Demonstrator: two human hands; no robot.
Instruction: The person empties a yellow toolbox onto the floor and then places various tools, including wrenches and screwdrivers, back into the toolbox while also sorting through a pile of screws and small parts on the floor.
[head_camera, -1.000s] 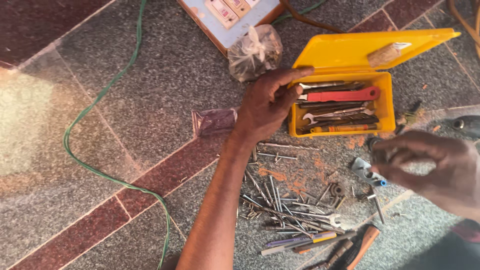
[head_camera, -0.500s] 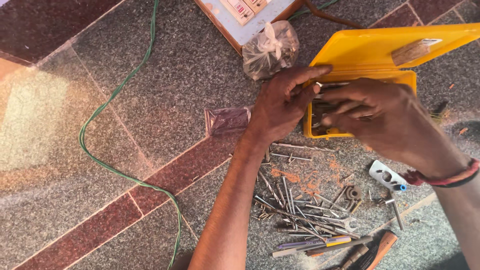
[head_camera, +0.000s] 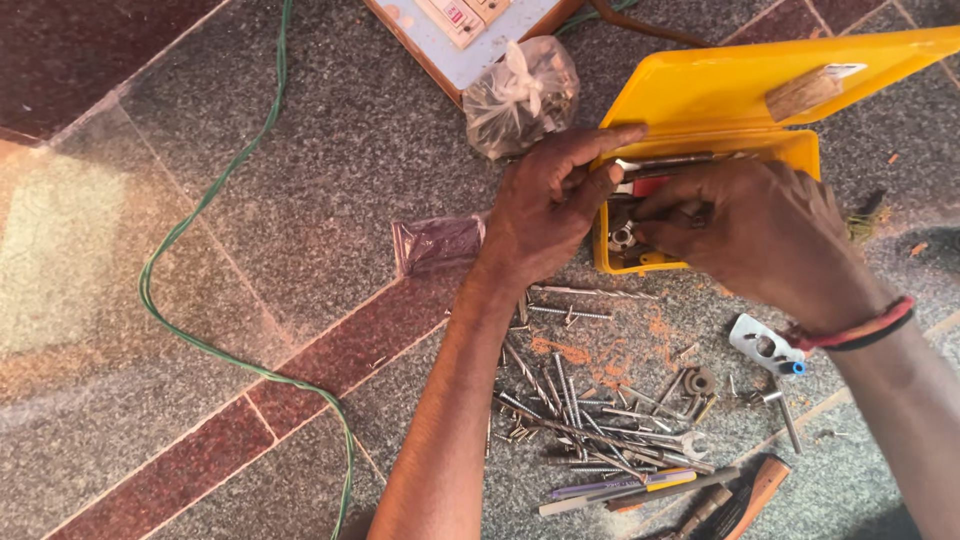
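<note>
The open yellow toolbox lies on the stone floor. Both hands work inside it: left hand braces the box's near-left edge, fingers loosely spread; right hand pinches a small metal fitting. Loose screws lie just below the box. Step in hand appears to be sorting; extraction requires a steady lift.

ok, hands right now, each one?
Left hand: open, fingers resting on the yellow box rim.
Right hand: curled inside the box; grip cannot be told.
</note>
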